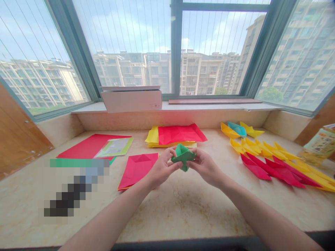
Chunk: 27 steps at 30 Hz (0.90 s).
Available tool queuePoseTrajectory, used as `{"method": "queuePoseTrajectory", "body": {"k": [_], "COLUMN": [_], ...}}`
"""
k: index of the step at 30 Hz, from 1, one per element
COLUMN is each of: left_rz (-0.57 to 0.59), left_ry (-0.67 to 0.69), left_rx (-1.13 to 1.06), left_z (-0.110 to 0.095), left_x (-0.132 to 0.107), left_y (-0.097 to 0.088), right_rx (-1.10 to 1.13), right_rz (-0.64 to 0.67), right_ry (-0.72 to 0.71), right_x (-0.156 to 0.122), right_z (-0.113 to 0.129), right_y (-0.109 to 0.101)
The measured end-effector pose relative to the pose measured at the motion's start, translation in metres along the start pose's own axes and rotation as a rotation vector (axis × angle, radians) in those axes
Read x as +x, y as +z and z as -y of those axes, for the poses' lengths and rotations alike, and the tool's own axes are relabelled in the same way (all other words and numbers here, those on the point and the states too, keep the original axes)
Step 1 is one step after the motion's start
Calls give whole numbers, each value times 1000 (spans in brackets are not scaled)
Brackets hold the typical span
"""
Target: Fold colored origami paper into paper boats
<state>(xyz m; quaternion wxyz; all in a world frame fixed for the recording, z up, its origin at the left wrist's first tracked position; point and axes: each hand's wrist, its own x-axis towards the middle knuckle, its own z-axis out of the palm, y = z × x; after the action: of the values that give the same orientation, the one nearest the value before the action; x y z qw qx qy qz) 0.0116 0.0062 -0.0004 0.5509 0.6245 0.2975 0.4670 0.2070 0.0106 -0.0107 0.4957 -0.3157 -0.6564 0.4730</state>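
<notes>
A folded green paper piece (pixel 183 157) hangs above the marble counter (pixel 183 209), held from both sides. My left hand (pixel 162 168) pinches its left edge with thumb and fingers closed on it. My right hand (pixel 205 166) grips its right edge the same way. Just left of my left hand lies a creased red sheet (pixel 137 169). Behind the green piece sits a stack of red and yellow sheets (pixel 175 135).
Several folded paper boats, yellow, red and one blue (pixel 264 153), lie in rows at the right. Flat red paper with a green booklet (pixel 115 147) lies at the left. A white box (pixel 132 99) rests on the window sill. A yellow packet (pixel 319 144) stands at the far right.
</notes>
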Motion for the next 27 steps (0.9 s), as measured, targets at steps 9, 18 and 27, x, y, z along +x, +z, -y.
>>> {"method": "queuePoseTrajectory", "body": {"k": [9, 18, 27], "left_rz": [-48, -71, -107], "left_ry": [-34, -40, -84], "left_rx": [-32, 85, 179], "left_z": [4, -5, -4], "left_x": [0, 0, -3], "left_y": [11, 12, 14], "right_rx": [-81, -132, -168], "right_rz": [-112, -112, -38], "right_ry": [-91, 39, 19], "right_x": [-3, -2, -8], "right_z": [-5, 3, 0], "right_y": [10, 10, 18]}}
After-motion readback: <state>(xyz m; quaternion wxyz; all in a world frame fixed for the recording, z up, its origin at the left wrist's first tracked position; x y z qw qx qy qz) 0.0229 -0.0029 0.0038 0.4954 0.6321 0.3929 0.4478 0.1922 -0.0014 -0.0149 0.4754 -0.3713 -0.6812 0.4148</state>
